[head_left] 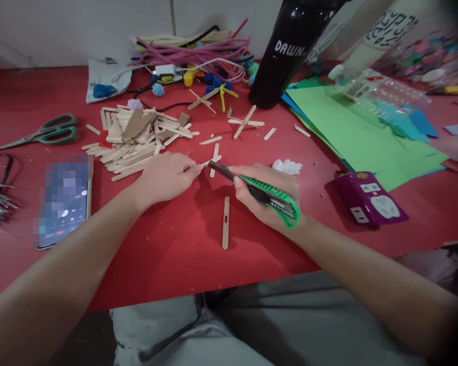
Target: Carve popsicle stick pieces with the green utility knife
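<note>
My right hand [269, 190] is wrapped round a green utility knife [270, 195], its tip pointing up and left. That tip meets a small wooden stick [204, 165] pinched between the thumb and fingers of my left hand [170, 175]. Just behind the tip, a short craft stick [215, 151] lies on the red table [168, 254]. Nearer to me is a craft stick with a small slot cut in its middle [225, 231]. A heap of craft sticks [127, 152] spreads beyond my left hand. Two crossed sticks [246, 122] lie farther back.
Green-handled scissors [59, 133] and a phone [66, 203] lie at the left. A black tumbler [286, 56] stands at the back. Green paper sheets [351, 122], a plastic bottle [389, 94] and a purple power adapter [366, 198] occupy the right. Pink pipe cleaners [198, 53] lie along the wall.
</note>
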`<state>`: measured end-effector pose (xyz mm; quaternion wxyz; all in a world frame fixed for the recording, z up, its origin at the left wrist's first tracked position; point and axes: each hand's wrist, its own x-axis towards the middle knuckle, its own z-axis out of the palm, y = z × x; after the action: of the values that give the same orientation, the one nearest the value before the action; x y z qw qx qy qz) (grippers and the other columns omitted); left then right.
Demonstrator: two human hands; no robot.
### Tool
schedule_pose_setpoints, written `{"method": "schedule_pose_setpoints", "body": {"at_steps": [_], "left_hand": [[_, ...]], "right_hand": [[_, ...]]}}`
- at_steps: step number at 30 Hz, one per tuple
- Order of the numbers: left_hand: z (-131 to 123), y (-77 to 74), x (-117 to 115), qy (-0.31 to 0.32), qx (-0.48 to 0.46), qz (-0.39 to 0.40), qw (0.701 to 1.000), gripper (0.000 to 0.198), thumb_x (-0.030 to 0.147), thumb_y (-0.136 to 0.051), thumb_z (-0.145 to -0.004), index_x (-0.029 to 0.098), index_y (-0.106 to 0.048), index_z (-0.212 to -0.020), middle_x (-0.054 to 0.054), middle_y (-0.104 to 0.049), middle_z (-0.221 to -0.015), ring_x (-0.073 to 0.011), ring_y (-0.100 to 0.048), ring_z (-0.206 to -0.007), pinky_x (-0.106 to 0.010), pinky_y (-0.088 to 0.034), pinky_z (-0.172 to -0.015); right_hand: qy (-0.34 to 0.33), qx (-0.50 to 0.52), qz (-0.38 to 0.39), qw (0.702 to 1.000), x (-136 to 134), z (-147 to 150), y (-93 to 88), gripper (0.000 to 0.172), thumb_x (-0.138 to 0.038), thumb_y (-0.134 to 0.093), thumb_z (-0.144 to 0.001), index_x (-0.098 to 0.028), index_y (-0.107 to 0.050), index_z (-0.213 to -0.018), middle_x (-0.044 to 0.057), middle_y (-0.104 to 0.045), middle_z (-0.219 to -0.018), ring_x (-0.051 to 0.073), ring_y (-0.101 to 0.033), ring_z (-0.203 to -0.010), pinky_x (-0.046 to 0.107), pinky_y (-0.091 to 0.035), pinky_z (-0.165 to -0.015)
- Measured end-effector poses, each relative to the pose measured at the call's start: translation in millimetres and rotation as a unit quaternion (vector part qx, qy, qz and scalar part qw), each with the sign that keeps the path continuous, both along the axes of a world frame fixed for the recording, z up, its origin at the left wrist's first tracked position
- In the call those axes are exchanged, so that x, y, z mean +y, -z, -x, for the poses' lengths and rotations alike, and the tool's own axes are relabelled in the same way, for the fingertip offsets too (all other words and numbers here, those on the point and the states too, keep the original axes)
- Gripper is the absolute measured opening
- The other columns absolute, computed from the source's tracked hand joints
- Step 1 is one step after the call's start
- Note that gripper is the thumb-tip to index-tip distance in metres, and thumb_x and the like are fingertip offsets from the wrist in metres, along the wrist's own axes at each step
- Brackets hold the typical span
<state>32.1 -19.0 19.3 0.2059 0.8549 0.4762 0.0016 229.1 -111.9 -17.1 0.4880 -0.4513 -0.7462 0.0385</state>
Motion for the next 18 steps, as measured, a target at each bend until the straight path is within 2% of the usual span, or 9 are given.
{"method": "schedule_pose_setpoints", "body": {"at_steps": [6,11,18], "left_hand": [[0.9,-1.5,-0.5,-0.003,-0.023,0.01,1.0,0.037,0.04,-0.037,-0.088,0.019,-0.038,-0.058,0.0,-0.044,-0.058,-0.0133,-0.037,-0.056,-0.032,-0.023,-0.057],[1.3,-1.4,-1.1,-0.005,-0.01,0.006,1.0,0.038,0.042,-0.036,-0.089,0.02,-0.041,-0.058,-0.001,-0.045,-0.058,-0.014,-0.037,-0.057,-0.032,-0.023,-0.057],[1.2,0.1,-0.7,0.006,-0.003,-0.01,1.0,0.039,0.043,-0.035,-0.089,0.02,-0.047,-0.059,-0.002,-0.051,-0.061,-0.0148,-0.042,-0.058,-0.032,-0.024,-0.057]], "right_hand": [[0.001,-0.006,0.027,1.0,-1.9,0.5,-1.8,0.015,-0.018,-0.06,-0.087,-0.022,-0.069,-0.099,0.003,-0.072,-0.08,0.012,-0.062,-0.061,0.025,-0.053,-0.06],[0.033,0.013,0.031,0.999,-1.9,2.3,-4.2,0.015,-0.019,-0.061,-0.086,-0.023,-0.07,-0.097,0.004,-0.074,-0.084,0.015,-0.069,-0.07,0.028,-0.056,-0.066],[0.03,-0.005,0.029,0.999,-1.4,2.5,-4.8,0.015,-0.021,-0.06,-0.087,-0.021,-0.07,-0.099,0.006,-0.075,-0.089,0.017,-0.071,-0.077,0.028,-0.057,-0.07]]}}
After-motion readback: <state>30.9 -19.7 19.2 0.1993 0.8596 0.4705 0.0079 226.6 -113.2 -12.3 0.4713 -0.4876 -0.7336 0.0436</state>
